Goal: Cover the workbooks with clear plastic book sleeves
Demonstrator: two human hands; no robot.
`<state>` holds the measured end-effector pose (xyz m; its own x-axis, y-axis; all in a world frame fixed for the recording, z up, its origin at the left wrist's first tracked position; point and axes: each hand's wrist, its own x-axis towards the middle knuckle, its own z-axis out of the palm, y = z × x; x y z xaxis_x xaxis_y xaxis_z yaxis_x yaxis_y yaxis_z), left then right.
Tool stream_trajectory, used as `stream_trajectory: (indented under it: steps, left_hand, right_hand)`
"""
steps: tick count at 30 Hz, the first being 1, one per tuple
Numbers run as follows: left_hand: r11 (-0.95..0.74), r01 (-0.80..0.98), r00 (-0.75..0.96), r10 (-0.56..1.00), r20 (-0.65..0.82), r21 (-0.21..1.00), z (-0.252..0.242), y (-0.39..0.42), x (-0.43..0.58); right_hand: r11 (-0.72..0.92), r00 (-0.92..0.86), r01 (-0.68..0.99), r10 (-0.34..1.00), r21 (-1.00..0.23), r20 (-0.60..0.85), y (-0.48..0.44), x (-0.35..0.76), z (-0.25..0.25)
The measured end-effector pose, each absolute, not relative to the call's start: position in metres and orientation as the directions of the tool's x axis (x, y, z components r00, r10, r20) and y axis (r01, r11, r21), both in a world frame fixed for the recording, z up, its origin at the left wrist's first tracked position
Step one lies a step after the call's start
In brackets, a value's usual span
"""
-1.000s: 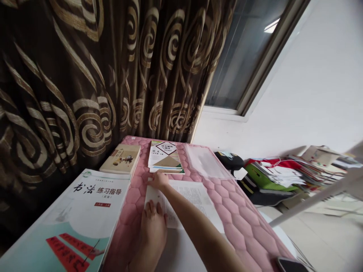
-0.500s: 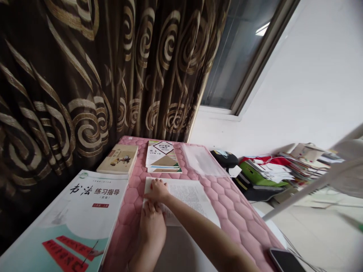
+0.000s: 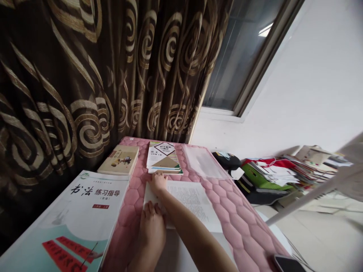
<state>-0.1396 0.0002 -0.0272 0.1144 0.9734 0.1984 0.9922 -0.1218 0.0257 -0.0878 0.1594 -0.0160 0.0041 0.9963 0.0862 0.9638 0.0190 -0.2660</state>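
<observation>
An open book [image 3: 193, 200] with printed white pages lies on a pink quilted table cover [image 3: 238, 226]. My left hand [image 3: 152, 226] lies flat on the book's near left part, fingers stretched out. My right hand [image 3: 158, 182] reaches across to the far left corner of the page and presses there, fingers flat and together. Neither hand holds anything.
A large calligraphy workbook [image 3: 76, 219] lies at the left. A tan book [image 3: 119, 159], a green-and-white workbook [image 3: 164, 156] and a clear plastic folder [image 3: 204, 163] sit at the far edge. A phone [image 3: 286, 263] is at the near right. Patterned curtain [image 3: 99, 75] behind; cluttered papers [image 3: 283, 172] at right.
My right hand slid back toward me along the left page, then out again to its far corner. My left hand stayed flat on the book.
</observation>
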Motion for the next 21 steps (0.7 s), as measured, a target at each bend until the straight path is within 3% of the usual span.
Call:
stream_trajectory:
  steps: [11,21]
  left_hand:
    - [-0.117,0.99,0.093,0.962,0.257,0.081,-0.037,0.007,-0.139]
    - [-0.14,0.988,0.124,0.973,0.196,0.069,-0.023,-0.001,-0.141]
  right_hand:
    - [0.151,-0.18,0.947,0.981,-0.282,-0.079,0.131,-0.079,-0.013]
    - [0.049,-0.032,0.953,0.998,-0.299,0.062,0.158,-0.09,-0.012]
